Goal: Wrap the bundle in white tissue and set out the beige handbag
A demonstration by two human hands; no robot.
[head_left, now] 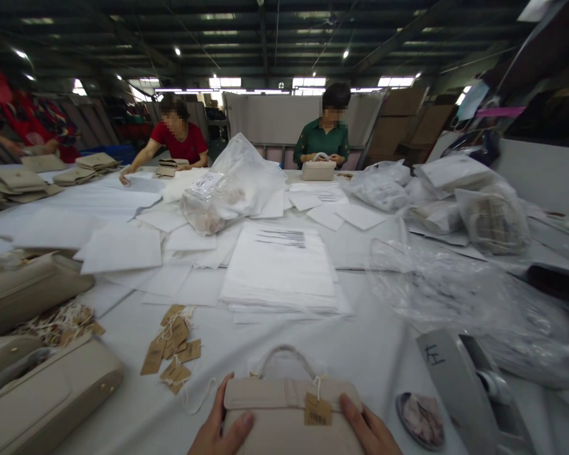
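Near edge, centre: beige handbag (289, 414) standing on the white table (370, 354), its lower part cut off by the bottom of the view. Arched handle up; brown tag (317, 409) hanging on its front, right of centre.

Open room: a bare strip of table lies just beyond the bag, reaching to the paper stack (282, 272) in the middle. Left of the bag, loose tags (171, 347) scattered near; further left, more handbags (42, 385) crowd the near-left edge. Right of the bag, a small round dish (421, 418) just beside; past it a grey dispenser (459, 385) and crumpled clear plastic (455, 297) fill the right side. Far middle: a stuffed plastic bag (232, 189) on loose white sheets.

Left hand (220, 423): at the bag's left end, fingers up along the side, thumb laid across the front face. Clamped on the bag.

Right hand (367, 426): at the bag's right end, thumb on the front near the tag, the rest behind or out of view. Clamped on the bag as well. Both wrists enter from the bottom edge, bag held between them.

Far side: one person in red (180, 139) leaning over sheets at far left, one person in green (327, 136) with hands on another handbag.
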